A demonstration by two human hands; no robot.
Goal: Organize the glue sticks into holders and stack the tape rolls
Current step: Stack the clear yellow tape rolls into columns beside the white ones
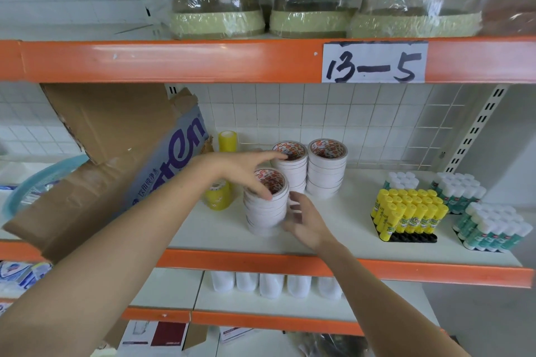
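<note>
Here, on the white shelf board point(342, 229), a near stack of white paper tape rolls point(265, 209) stands before two taller stacks. The left hand point(246, 171) lies spread over its top; the right hand point(301, 220) presses open fingers against its side. Light and loosely stacked, it likely needs steadying from both sides.

"13-5" on shelf-beam paper label point(374, 62)

Two bare forearms and hands

The left hand point(246, 171) and right hand point(304, 223) wear no gloves, rings or watch; both forearms, entering from 7 and 5 o'clock, show no sleeves up to the frame's edge.
</note>
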